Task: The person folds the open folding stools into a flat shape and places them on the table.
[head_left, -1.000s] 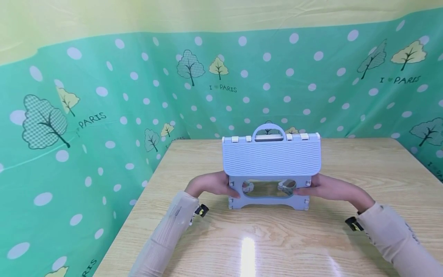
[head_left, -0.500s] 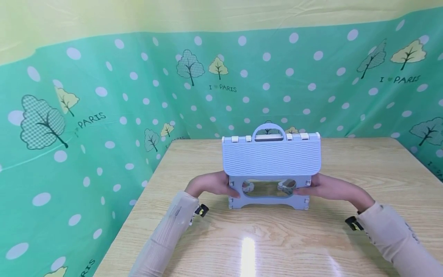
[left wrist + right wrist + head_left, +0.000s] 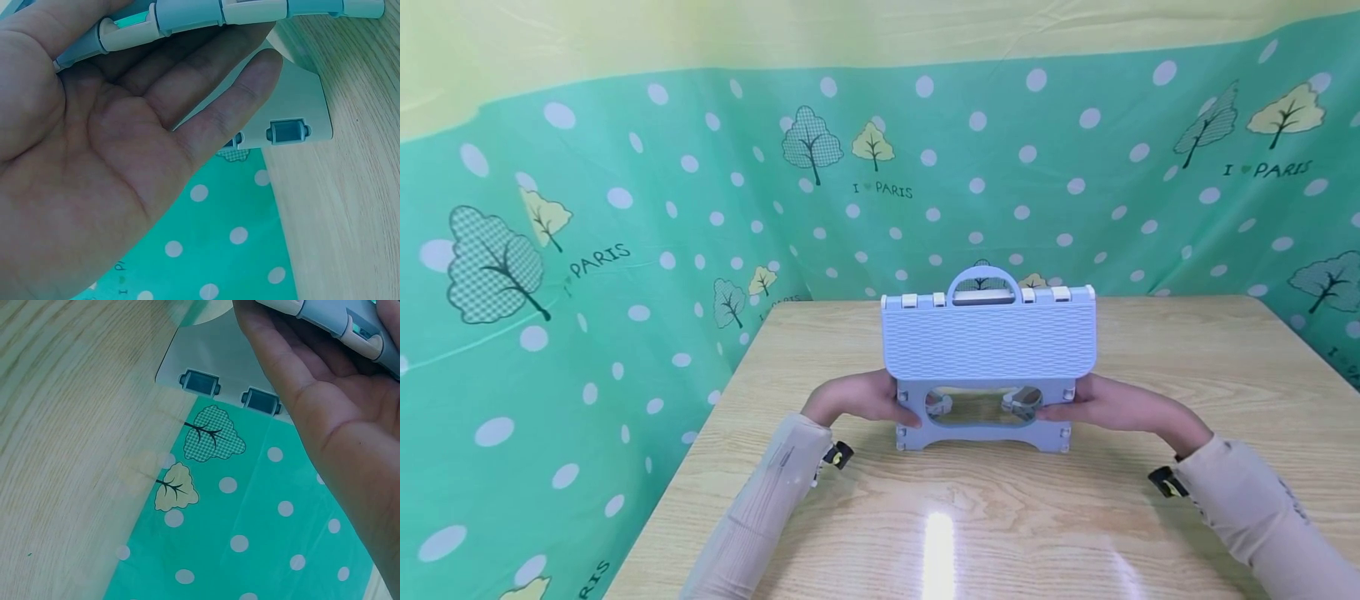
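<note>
A light blue folding step stool [image 3: 988,340] stands on the table in the head view. Its textured top slopes toward me, and a loop handle rises from the far edge. My left hand [image 3: 868,397] grips the left side of the front leg panel, thumb in front. On the opposite side, my right hand [image 3: 1108,406] holds the same panel, with its thumb near the oval opening. Fingers [image 3: 219,119] reach in behind the hinged panel edge in the left wrist view. The right wrist view shows the hand [image 3: 350,419] around the matching edge; most fingertips are hidden.
The wooden table [image 3: 1000,517] extends on all sides of the stool, with a bright light reflection near its front. A green dotted curtain [image 3: 662,208] with tree prints hangs behind and along the left. Small black wrist devices [image 3: 838,455] sit at both sleeves.
</note>
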Tool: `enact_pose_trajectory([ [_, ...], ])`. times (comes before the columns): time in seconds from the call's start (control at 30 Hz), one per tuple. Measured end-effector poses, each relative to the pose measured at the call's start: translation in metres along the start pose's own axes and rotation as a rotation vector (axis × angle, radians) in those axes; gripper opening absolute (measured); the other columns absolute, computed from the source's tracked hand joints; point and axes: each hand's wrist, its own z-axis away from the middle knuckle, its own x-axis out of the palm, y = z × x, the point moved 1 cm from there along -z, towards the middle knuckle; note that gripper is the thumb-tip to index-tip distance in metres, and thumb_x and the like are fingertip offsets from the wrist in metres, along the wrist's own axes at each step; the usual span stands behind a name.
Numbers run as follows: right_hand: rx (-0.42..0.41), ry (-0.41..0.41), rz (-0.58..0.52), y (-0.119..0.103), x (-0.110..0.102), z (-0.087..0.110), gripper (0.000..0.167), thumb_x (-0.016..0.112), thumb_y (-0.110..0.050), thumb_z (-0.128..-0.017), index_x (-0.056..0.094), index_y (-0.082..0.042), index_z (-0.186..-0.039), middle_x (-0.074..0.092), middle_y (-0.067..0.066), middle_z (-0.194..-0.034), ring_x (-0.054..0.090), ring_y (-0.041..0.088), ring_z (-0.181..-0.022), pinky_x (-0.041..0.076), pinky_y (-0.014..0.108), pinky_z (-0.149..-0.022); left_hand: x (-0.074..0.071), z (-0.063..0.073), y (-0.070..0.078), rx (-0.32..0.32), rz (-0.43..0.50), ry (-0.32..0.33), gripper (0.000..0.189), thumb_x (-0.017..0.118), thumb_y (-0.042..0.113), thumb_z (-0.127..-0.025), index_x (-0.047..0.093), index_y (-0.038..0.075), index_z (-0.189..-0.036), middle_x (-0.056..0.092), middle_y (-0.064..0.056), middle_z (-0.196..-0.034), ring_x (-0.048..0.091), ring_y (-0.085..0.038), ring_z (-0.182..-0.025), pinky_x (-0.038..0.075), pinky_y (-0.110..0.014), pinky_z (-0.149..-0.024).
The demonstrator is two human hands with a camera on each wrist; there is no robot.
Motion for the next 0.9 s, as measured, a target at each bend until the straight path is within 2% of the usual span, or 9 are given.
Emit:
enact_pose_trajectory([
  [0.13, -0.002, -0.002, -0.004, 0.0008, -0.0003, 0.0, 0.086, 0.066, -0.014, -0.096, 0.008, -0.023, -0.159, 0.026, 0.024, -0.155, 0.043, 0.014, -0.133, 0.049, 0.031, -0.096, 0.0006, -0.0001, -0.0005, 0.004, 0.006, -0.002, 0.095, 0.077, 0.007, -0.085, 0.015, 0.013, -0.157, 0.036, -0.011, -0.154, 0.039, -0.025, -0.138, 0.037, -0.037, -0.11],
  [0.27, -0.003, 0.001, 0.001, 0.0018, -0.0002, 0.0002, 0.087, 0.066, -0.014, -0.096, 0.007, -0.025, -0.16, 0.023, 0.024, -0.156, 0.04, -0.001, -0.129, 0.05, 0.031, -0.096, 0.001, -0.0006, -0.0019, 0.006, 0.01, -0.005, 0.095, 0.077, 0.007, -0.085, 0.016, 0.013, -0.157, 0.036, -0.011, -0.154, 0.039, -0.025, -0.138, 0.037, -0.037, -0.11],
  [0.9, -0.015, 0.015, 0.029, 0.0012, 0.0001, -0.0002, 0.089, 0.066, -0.014, -0.096, 0.005, -0.027, -0.16, 0.017, 0.021, -0.159, 0.035, -0.001, -0.132, 0.048, 0.03, -0.097, 0.0, -0.0002, -0.0025, -0.001, -0.007, -0.001, 0.095, 0.077, 0.008, -0.085, 0.017, 0.014, -0.157, 0.039, -0.01, -0.152, 0.043, -0.023, -0.134, 0.039, -0.034, -0.107],
])
